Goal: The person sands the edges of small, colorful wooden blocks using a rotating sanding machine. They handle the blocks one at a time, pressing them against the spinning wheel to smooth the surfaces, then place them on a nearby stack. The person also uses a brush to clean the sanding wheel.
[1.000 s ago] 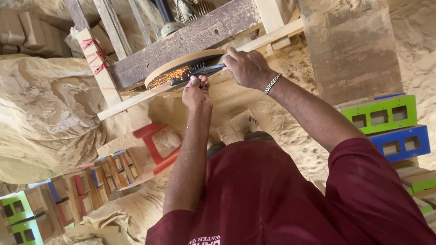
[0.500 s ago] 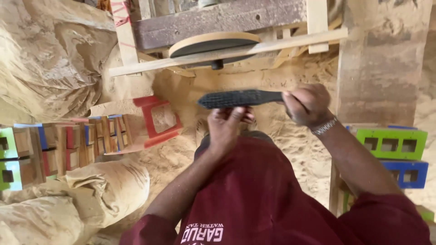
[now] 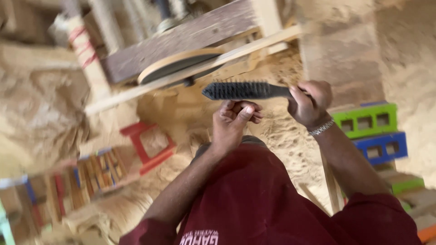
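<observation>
- The right hand point(image 3: 309, 103), right of the frame's centre, is closed around the handle of a dark wire brush point(image 3: 243, 90); a metal bracelet point(image 3: 321, 129) sits at its wrist.
- The brush lies nearly level just above centre, bristle end pointing left.
- The left hand point(image 3: 234, 119) is just below the bristles, fingers loosely curled, holding nothing; whether a fingertip touches the brush cannot be told.
- Above the brush, in the upper middle, a round disc point(image 3: 177, 66) sits under a dark wooden plank point(image 3: 181, 38).
- Sawdust point(image 3: 281, 136) covers the ground below.
- A red wooden frame point(image 3: 147, 145) lies at centre left; green point(image 3: 365, 120) and blue point(image 3: 380, 147) block frames stack at the right edge.
</observation>
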